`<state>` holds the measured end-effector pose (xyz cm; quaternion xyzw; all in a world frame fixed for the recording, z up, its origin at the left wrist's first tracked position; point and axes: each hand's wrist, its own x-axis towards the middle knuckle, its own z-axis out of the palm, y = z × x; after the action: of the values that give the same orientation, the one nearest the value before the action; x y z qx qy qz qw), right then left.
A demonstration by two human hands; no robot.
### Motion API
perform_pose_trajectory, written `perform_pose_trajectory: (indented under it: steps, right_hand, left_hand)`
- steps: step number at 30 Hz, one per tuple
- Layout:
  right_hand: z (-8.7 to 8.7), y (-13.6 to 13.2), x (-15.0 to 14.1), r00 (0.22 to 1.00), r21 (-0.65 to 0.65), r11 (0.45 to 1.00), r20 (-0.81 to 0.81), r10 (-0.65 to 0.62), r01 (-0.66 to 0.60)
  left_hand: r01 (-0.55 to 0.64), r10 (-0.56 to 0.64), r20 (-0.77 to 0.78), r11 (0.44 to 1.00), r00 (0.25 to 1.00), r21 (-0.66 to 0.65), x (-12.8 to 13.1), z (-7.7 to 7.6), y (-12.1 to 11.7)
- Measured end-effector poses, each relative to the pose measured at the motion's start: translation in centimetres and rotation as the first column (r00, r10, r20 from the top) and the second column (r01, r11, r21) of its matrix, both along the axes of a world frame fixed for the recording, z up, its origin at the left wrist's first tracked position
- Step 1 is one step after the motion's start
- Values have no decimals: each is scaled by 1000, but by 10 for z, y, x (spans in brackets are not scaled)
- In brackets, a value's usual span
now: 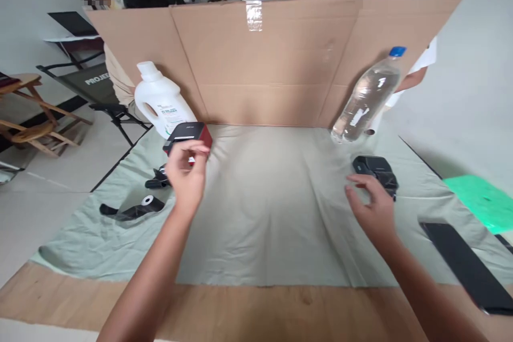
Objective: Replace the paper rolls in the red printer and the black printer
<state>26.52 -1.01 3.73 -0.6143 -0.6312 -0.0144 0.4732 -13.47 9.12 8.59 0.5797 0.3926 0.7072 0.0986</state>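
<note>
My left hand (186, 173) is raised at the left of the cloth with its fingers loosely bent and a gap to the thumb. It overlaps the front of a black and red box (187, 131); whether it touches the box I cannot tell. Beside and below it lie a black item (156, 180), partly hidden, and a black roll with a white core (147, 202). My right hand (372, 206) has thumb and fingers apart, holding nothing visible. Just behind it sits a black device (374, 168), partly covered by the fingers.
A white jug (160, 96) and a clear bottle with a blue cap (371, 93) lean near a cardboard screen (264, 64). A black phone-like slab (467, 264) lies at right, near a green packet (483, 200). Pale green cloth (256, 224) covers the table. People are behind the screen.
</note>
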Motion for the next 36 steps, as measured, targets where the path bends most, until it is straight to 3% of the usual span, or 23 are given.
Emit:
perform_pose_trajectory:
  steps: [3, 5, 9, 11, 13, 17, 22, 27, 31, 36]
  right_hand:
    - [-13, -2, 60, 943, -20, 945, 63, -326, 327]
    - [-21, 6, 87, 881, -141, 870, 110, -460, 471]
    - [-25, 32, 110, 838, -458, 706, 216, -502, 541]
    - [-22, 42, 110, 853, -535, 671, 232, -468, 514]
    - [-19, 45, 106, 870, -554, 678, 219, -441, 483]
    - [-19, 31, 70, 899, -498, 752, 165, -406, 431]
    - [-23, -1, -23, 936, -380, 857, 100, -337, 349]
    - [-27, -22, -99, 964, -257, 932, 139, -226, 256]
    - [-35, -30, -121, 965, -220, 948, 182, -189, 228]
    - [-45, -31, -125, 963, -242, 943, 198, -185, 231]
  left_hand:
    - [143, -166, -124, 974, 978, -177, 57, -25, -13]
    - [192, -257, -180, 930, 949, -313, 90, -49, -23]
    - [260, -444, -230, 793, 866, -551, 128, -94, -44]
    - [276, -502, -240, 747, 831, -605, 134, -107, -51]
    - [279, -523, -260, 739, 812, -614, 133, -114, -56]
    - [267, -502, -279, 763, 818, -589, 126, -115, -61]
    - [258, -510, -311, 765, 802, -590, 125, -113, -66]
    - [260, -585, -486, 771, 649, -581, 125, -123, -70]
    - [197, -534, -618, 825, 577, -529, 123, -129, -69]
    - [121, -484, -720, 861, 498, -495, 119, -122, -69]
